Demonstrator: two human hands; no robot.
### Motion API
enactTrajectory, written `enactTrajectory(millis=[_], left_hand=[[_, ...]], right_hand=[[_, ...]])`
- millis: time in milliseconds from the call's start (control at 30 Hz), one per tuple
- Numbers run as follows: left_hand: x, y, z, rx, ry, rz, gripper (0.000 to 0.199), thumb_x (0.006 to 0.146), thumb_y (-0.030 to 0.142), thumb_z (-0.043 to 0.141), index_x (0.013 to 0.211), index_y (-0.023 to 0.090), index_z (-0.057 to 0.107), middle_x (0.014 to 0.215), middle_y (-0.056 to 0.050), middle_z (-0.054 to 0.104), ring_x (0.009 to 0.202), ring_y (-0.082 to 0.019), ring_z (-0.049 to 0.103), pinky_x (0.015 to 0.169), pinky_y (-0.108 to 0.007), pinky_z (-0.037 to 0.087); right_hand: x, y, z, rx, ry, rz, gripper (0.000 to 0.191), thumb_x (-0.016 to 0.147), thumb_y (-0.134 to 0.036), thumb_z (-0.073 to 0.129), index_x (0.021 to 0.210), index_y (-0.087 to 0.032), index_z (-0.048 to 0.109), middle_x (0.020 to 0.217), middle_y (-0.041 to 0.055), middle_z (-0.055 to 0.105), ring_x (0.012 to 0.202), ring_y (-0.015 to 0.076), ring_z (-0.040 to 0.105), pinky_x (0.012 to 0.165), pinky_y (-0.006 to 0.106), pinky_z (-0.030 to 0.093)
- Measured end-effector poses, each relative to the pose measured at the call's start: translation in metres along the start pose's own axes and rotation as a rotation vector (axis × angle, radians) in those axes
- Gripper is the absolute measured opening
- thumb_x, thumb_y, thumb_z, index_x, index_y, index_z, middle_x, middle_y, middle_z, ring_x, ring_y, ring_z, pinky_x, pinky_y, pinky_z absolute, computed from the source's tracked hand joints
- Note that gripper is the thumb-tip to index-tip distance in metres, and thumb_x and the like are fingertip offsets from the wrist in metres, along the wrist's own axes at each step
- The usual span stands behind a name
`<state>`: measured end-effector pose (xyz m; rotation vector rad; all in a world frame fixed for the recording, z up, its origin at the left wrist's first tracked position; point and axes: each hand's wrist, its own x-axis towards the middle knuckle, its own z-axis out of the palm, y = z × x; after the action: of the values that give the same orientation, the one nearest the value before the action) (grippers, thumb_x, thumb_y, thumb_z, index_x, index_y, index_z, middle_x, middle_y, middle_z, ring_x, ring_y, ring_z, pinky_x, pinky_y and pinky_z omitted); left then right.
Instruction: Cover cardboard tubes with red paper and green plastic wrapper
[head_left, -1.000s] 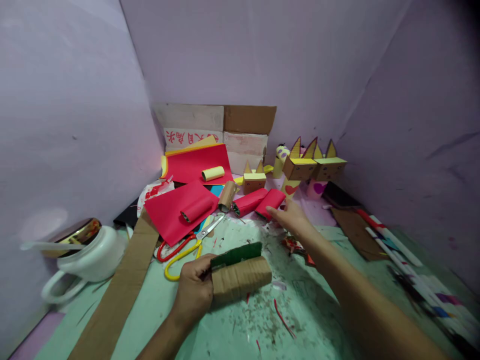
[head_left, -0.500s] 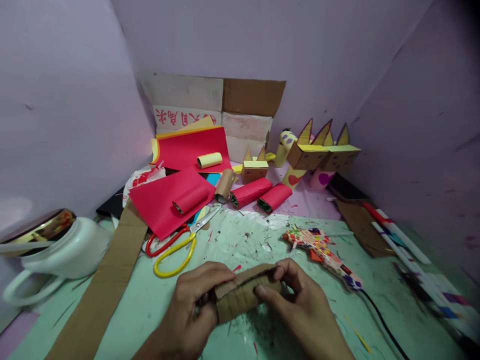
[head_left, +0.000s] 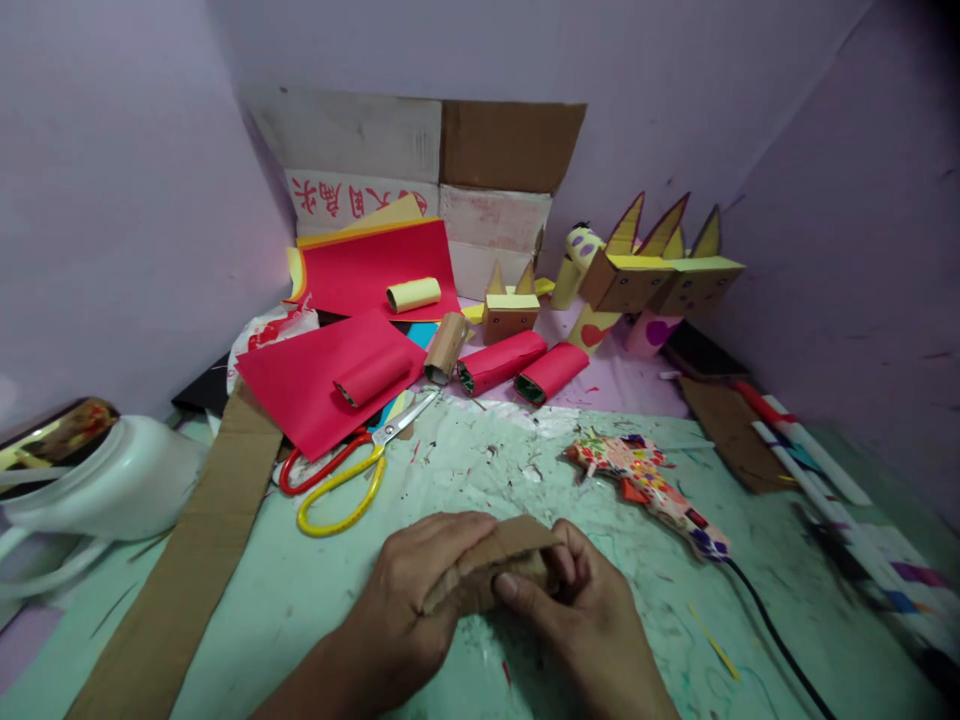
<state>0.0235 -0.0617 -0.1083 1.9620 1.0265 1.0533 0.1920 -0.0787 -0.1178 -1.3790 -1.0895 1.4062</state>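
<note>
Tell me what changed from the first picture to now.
The right hand drew back from the rightmost red tube toward the person and took hold of the cardboard piece, which the left hand alone held before. The scissors and the cardboard strip stayed put.

We have both hands low and central, close together, each in a pinching grip. Our left hand (head_left: 420,580) is back-up, fingers together and reaching over to the right, thumb side underneath. Our right hand (head_left: 589,605) has its thumb stretched left, fingers bent above it. Left forearm (head_left: 322,675) slants up-right from the bottom edge; right wrist (head_left: 634,680) slants up-left. Fingertips partly hidden.
</note>
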Motion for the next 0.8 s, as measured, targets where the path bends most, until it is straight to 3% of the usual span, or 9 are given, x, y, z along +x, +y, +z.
enactTrajectory(millis=[133, 300, 533, 800], left_hand=[[-0.003, 0.001, 0.006, 0.032, 0.111, -0.092, 0.024, 0.089, 0.021, 0.047, 0.103, 0.021, 0.068, 0.095, -0.004, 0.074, 0.086, -0.016, 0.068, 0.078, -0.023, 0.052], [-0.001, 0.004, 0.008, 0.025, 0.166, -0.2, 0.023, 0.088, 0.024, 0.049, 0.094, 0.02, 0.071, 0.085, -0.002, 0.075, 0.075, -0.015, 0.069, 0.07, -0.021, 0.053], [0.0, 0.006, 0.002, -0.027, 0.067, -0.151, 0.025, 0.088, 0.023, 0.05, 0.103, 0.021, 0.069, 0.097, -0.003, 0.074, 0.088, -0.018, 0.068, 0.079, -0.025, 0.052], [0.0, 0.004, -0.004, -0.114, -0.044, -0.181, 0.03, 0.088, 0.033, 0.05, 0.109, 0.021, 0.068, 0.102, -0.006, 0.073, 0.091, -0.021, 0.067, 0.082, -0.031, 0.051]], right_hand=[[-0.005, -0.001, -0.004, -0.169, -0.005, -0.082, 0.04, 0.065, -0.025, 0.063, 0.059, -0.024, 0.023, 0.054, -0.0084, 0.029, 0.052, 0.0097, 0.026, 0.047, 0.022, 0.026], [-0.01, -0.001, -0.005, -0.238, -0.08, -0.161, 0.04, 0.07, -0.026, 0.057, 0.056, -0.024, 0.02, 0.051, -0.0087, 0.025, 0.049, 0.0096, 0.022, 0.046, 0.022, 0.024], [-0.005, -0.009, 0.0, -0.225, 0.049, -0.139, 0.039, 0.063, -0.031, 0.059, 0.053, -0.024, 0.022, 0.048, -0.0084, 0.027, 0.047, 0.0093, 0.024, 0.043, 0.022, 0.025], [-0.004, -0.014, 0.005, -0.2, 0.103, -0.169, 0.039, 0.063, -0.031, 0.059, 0.05, -0.024, 0.022, 0.046, -0.008, 0.028, 0.045, 0.0095, 0.024, 0.042, 0.022, 0.027]])
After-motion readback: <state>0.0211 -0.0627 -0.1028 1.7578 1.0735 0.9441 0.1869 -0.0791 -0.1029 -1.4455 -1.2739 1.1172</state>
